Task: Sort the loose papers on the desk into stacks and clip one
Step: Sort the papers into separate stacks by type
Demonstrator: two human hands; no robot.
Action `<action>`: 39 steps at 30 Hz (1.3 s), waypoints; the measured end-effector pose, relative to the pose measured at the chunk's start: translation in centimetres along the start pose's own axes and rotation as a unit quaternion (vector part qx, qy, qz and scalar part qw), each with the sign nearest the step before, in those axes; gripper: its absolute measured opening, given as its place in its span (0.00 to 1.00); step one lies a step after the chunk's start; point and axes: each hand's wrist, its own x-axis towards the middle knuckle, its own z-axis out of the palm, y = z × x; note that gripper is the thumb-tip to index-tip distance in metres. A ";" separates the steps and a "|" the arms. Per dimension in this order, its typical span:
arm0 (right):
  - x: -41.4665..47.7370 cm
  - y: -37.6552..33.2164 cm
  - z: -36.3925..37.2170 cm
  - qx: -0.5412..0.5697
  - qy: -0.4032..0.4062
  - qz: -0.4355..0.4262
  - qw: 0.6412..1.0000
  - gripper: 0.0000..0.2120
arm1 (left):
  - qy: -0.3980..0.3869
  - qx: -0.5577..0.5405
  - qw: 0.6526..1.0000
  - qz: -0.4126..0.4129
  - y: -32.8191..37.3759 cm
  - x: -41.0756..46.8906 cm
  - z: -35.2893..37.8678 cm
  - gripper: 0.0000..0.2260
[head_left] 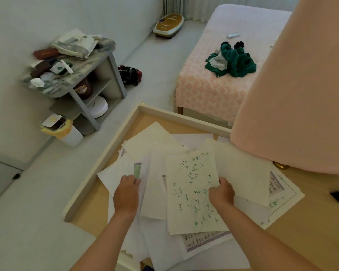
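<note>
- Seen from above: a wooden desk (90,212) with a raised pale rim, covered by a loose, overlapping heap of papers (160,153) lying at all angles.
- The left hand (126,194) pinches the edge of a sheet with a green strip (137,170), on the left of the heap.
- The right hand (221,193) grips the right edge of a handwritten page (192,190) covered in green ink, which lies on top at the middle.
- No sorted stacks show yet, and no clip is visible; sorting looks barely begun.
- A large pink shape (294,94) blocks the right of the view and hides part of the desk.
- Beyond the desk: a bed (213,90) with green clothes (231,61) on it, a cluttered shelf unit (70,75), and a bin (67,132) on the floor.
- Risk: sheets at the near edge overhang the desk, so pulling the held pages could drag neighbours off onto the floor.
- Risk: pages overlap closely, so one lift may bring two stuck together and mix the stacks.
- Risk: a thin-edge pinch could crease or tear paper if tugged from under others.
</note>
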 end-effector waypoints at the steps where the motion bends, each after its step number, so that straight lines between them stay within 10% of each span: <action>1: 0.0 -0.1 0.1 0.024 -0.012 -0.008 1.000 0.13 | 0.010 -0.011 1.000 0.000 0.3 0.5 -0.3 0.11; 4: 0.4 -0.4 0.3 0.068 -0.021 -0.013 0.997 0.11 | 0.022 -0.184 0.976 -0.117 1.4 1.5 -1.3 0.09; 8: 1.0 -0.2 0.8 0.117 -0.029 0.013 0.993 0.17 | -0.149 -0.316 0.874 -0.336 1.8 1.3 -0.6 0.34; 14: 1.8 0.1 0.8 0.168 -0.080 -0.001 0.982 0.12 | -0.175 -0.235 0.918 -0.267 1.7 -0.4 1.2 0.22; 18: 2.5 -0.3 0.1 0.199 -0.086 -0.003 0.976 0.09 | -0.273 -0.314 0.868 -0.270 1.1 -1.3 1.1 0.31; 21: 1.9 -0.4 0.7 0.137 -0.122 -0.024 0.983 0.18 | -0.270 -0.415 0.804 -0.328 1.5 -2.8 0.8 0.18; 27: -1.8 -1.4 2.7 0.002 -0.206 -0.130 0.970 0.19 | -0.226 -0.303 0.878 -0.294 0.9 -3.9 0.8 0.22; 32: -3.9 -2.7 2.0 0.103 -0.220 -0.135 0.961 0.37 | -0.302 -0.397 0.826 -0.263 -2.6 -3.9 -2.5 0.12; 35: -4.7 -3.1 1.8 0.158 -0.295 -0.115 0.935 0.21 | -0.280 -0.459 0.798 -0.273 -3.9 -3.3 -3.3 0.10; 39: -6.1 -2.7 1.7 0.082 -0.184 -0.147 0.968 0.09 | -0.267 -0.480 0.789 -0.275 -3.1 -2.0 -2.8 0.11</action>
